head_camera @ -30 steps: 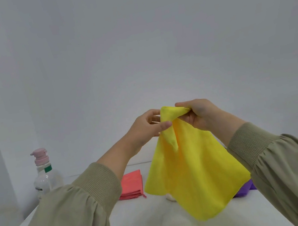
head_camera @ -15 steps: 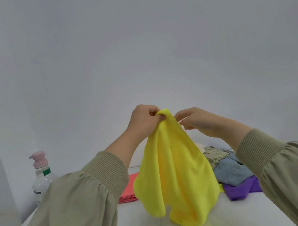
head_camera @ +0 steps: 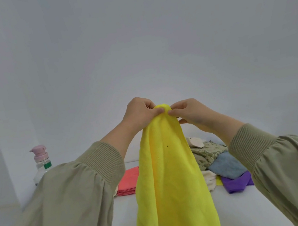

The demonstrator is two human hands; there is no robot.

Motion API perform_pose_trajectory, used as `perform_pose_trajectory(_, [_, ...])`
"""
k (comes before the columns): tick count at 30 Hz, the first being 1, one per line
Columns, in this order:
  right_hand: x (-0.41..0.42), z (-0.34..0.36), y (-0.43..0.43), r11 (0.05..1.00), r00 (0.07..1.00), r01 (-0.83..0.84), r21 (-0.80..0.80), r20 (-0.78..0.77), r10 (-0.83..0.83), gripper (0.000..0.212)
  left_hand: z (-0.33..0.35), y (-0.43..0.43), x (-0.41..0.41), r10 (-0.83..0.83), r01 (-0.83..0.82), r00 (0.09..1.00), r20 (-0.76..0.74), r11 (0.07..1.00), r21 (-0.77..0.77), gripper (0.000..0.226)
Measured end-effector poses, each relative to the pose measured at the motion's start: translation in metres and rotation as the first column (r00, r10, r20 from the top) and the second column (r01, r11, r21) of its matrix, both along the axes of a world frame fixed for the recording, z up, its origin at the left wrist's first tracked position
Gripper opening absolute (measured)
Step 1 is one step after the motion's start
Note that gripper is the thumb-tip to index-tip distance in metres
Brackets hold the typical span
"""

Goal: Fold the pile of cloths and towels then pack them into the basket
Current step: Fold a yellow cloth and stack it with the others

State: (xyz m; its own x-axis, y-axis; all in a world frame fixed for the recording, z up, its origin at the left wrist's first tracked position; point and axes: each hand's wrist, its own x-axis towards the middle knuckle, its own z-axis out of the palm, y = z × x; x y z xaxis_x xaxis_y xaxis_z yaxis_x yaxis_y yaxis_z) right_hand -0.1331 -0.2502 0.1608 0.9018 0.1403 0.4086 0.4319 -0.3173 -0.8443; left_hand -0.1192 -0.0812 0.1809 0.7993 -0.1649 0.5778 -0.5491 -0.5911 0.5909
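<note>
A yellow cloth (head_camera: 171, 184) hangs in the air in front of me, its lower edge near the white table (head_camera: 122, 217). My left hand (head_camera: 140, 112) pinches its top edge between thumb and fingers. My right hand (head_camera: 188, 113) pinches the same top edge right beside the left. A folded pink cloth (head_camera: 128, 182) lies on the table behind the left forearm. To the right sits a loose pile: a patterned cloth (head_camera: 208, 152), a blue cloth (head_camera: 227, 166), a purple cloth (head_camera: 236, 184) and a cream one (head_camera: 209, 179). No basket is in view.
A clear pump bottle with a pink top (head_camera: 40, 163) stands at the table's back left. Grey walls close in the table behind and on the left.
The right hand has moved back to the cloth's top and pinches it next to the left hand. The cloth hangs longer and narrower, and the view has tilted a little.
</note>
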Motion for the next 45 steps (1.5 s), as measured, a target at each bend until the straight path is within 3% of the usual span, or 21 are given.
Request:
perform_pose_trajectory(8, [0.004, -0.002, 0.001, 0.996, 0.996, 0.064, 0.061, 0.056, -0.068, 0.013, 0.0, 0.0, -0.002, -0.027, 0.027, 0.998, -0.052, 1.0, -0.002, 0.023])
perform_pose_trajectory(11, [0.006, 0.0, 0.001, 0.964, 0.981, 0.17, 0.203, 0.063, -0.186, 0.02, 0.0, 0.002, -0.006, -0.095, 0.103, 0.951, -0.294, 0.995, 0.011, 0.02])
perform_pose_trajectory(14, [0.008, 0.004, -0.001, 0.931, 0.979, 0.191, 0.312, 0.014, -0.205, 0.024, -0.004, 0.007, -0.006, -0.179, 0.234, 0.803, -0.568, 0.972, 0.025, 0.013])
perform_pose_trajectory(16, [0.006, 0.008, -0.002, 0.91, 0.985, 0.166, 0.38, -0.026, -0.169, 0.025, -0.011, 0.009, -0.003, -0.22, 0.284, 0.739, -0.637, 0.959, -0.001, 0.01])
perform_pose_trajectory(18, [0.004, 0.011, -0.005, 0.905, 0.989, 0.148, 0.399, -0.072, -0.13, 0.022, -0.018, 0.01, 0.001, -0.23, 0.241, 0.758, -0.611, 0.968, -0.066, 0.014])
perform_pose_trajectory(22, [0.001, 0.008, -0.012, 0.945, 0.978, 0.108, 0.309, -0.203, -0.046, 0.017, -0.022, 0.01, 0.009, -0.101, 0.093, 0.913, -0.395, 0.995, -0.039, 0.031])
perform_pose_trajectory(26, [0.006, 0.005, -0.017, 0.913, 0.983, 0.175, 0.37, -0.125, -0.138, 0.012, -0.021, 0.018, 0.013, -0.131, 0.135, 0.899, -0.418, 0.991, -0.021, 0.022])
perform_pose_trajectory(29, [0.013, 0.004, -0.027, 0.858, 0.948, 0.308, 0.412, -0.051, -0.315, 0.02, -0.022, 0.031, 0.017, -0.043, 0.111, 0.889, -0.455, 0.986, 0.124, 0.015])
perform_pose_trajectory(31, [0.015, 0.003, -0.032, 0.85, 0.931, 0.337, 0.404, -0.01, -0.365, 0.023, -0.025, 0.039, 0.023, 0.115, 0.0, 0.886, -0.449, 0.969, 0.247, 0.027])
perform_pose_trajectory(34, [0.016, 0.003, -0.036, 0.843, 0.895, 0.397, 0.363, 0.048, -0.442, 0.028, -0.032, 0.049, 0.032, 0.399, -0.195, 0.861, -0.316, 0.832, 0.52, 0.051])
perform_pose_trajectory(36, [0.016, 0.004, -0.039, 0.804, 0.867, 0.446, 0.393, 0.035, -0.498, 0.03, -0.036, 0.057, 0.035, 0.491, -0.298, 0.837, -0.241, 0.779, 0.551, 0.057])
perform_pose_trajectory(39, [0.014, 0.004, -0.048, 0.774, 0.847, 0.477, 0.417, 0.018, -0.532, 0.026, -0.038, 0.071, 0.035, 0.466, -0.36, 0.838, -0.285, 0.863, 0.354, 0.047])
perform_pose_trajectory(41, [0.01, 0.004, -0.052, 0.763, 0.834, 0.488, 0.423, 0.032, -0.551, 0.012, -0.041, 0.077, 0.035, 0.22, -0.291, 0.873, -0.435, 0.951, -0.103, 0.03])
perform_pose_trajectory(43, [0.006, 0.004, -0.056, 0.749, 0.818, 0.496, 0.44, 0.052, -0.572, 0.005, -0.04, 0.077, 0.026, -0.088, -0.177, 0.889, -0.45, 0.839, -0.514, 0.021])
perform_pose_trajectory(45, [0.001, 0.005, -0.058, 0.735, 0.803, 0.507, 0.45, 0.062, -0.593, 0.01, -0.037, 0.075, 0.017, -0.217, -0.099, 0.896, -0.387, 0.752, -0.651, 0.015])
